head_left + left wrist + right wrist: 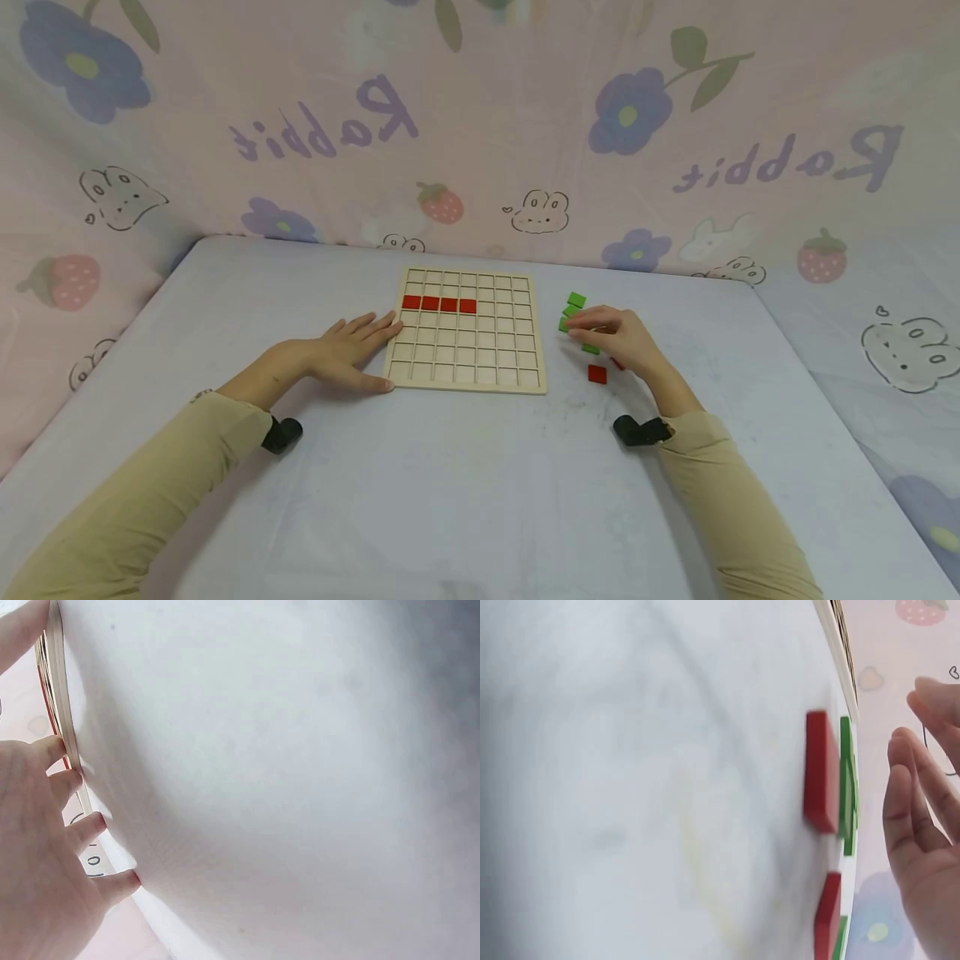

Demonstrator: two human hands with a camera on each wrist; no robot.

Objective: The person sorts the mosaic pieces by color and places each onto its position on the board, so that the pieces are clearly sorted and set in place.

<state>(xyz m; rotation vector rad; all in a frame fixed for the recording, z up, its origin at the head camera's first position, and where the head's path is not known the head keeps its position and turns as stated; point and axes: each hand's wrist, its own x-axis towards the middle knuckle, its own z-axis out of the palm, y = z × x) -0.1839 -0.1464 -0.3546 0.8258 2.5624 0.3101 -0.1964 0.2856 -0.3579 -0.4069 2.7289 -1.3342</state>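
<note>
A wooden grid board (472, 388) lies on the table, with a row of red square tiles (448, 305) in its third row, starting from the left side. My left hand (337, 354) rests flat with fingers spread, its thumb and fingertips at the board's left edge. To the right of the board, my right hand (621, 335) hovers over loose green tiles (576, 299) and partly hides them. In the right wrist view, its fingers (922, 776) are loosely bent with a gap to the thumb, and nothing shows between them.
A loose red tile (597, 374) lies nearer the front, and another red tile (617, 363) shows partly beneath the right hand. A white cloth (465, 492) covers the table. Behind it hangs a printed curtain (480, 108) with rabbits, flowers and strawberries.
</note>
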